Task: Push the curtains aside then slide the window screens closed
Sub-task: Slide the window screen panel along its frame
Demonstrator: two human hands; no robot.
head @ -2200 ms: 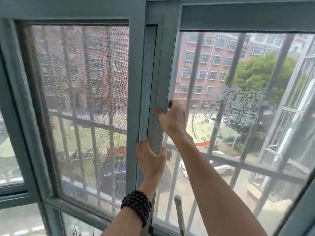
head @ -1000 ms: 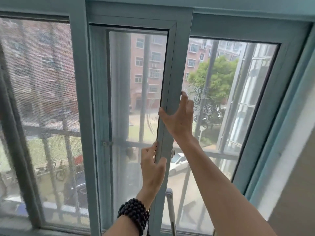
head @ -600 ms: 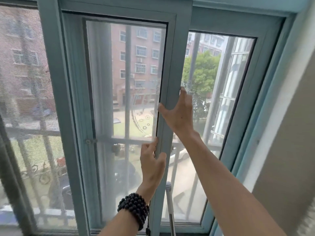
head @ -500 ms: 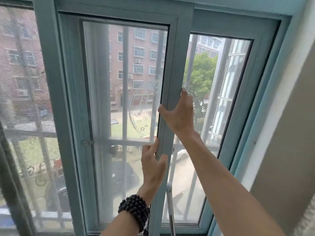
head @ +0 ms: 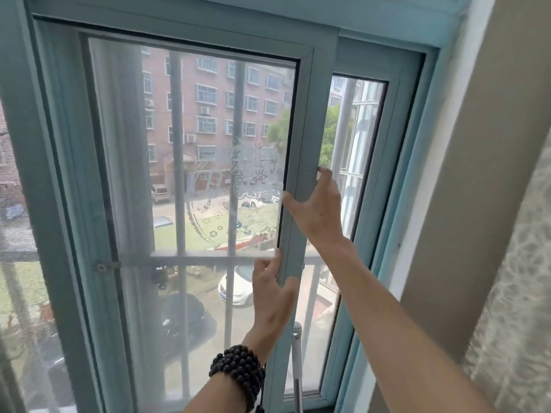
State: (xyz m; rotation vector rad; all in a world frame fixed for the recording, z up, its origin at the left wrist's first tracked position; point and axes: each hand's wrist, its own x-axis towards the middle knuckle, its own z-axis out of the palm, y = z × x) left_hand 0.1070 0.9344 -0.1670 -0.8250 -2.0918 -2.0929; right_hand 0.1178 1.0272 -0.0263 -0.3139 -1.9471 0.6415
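Observation:
A sliding window screen [head: 193,180] in a teal frame fills the middle of the head view. Both hands are on its right upright stile [head: 301,138]. My right hand [head: 317,211] holds the stile at mid height, thumb on its left edge and fingers round its right edge. My left hand [head: 272,296], with a black bead bracelet on the wrist, grips the same stile lower down. A narrow strip of pane [head: 354,138] shows between the stile and the right window frame [head: 402,162]. A pale lace curtain [head: 515,278] hangs at the far right, off the window.
A second mesh screen [head: 18,222] covers the far left pane. Metal security bars [head: 179,174] run outside the glass. A thin metal rod [head: 297,362] stands by the lower stile. A beige wall [head: 465,150] borders the window on the right.
The screen has slid right with both hands on its stile, and the open strip at the right frame has narrowed. The view has turned right, bringing the wall and curtain in.

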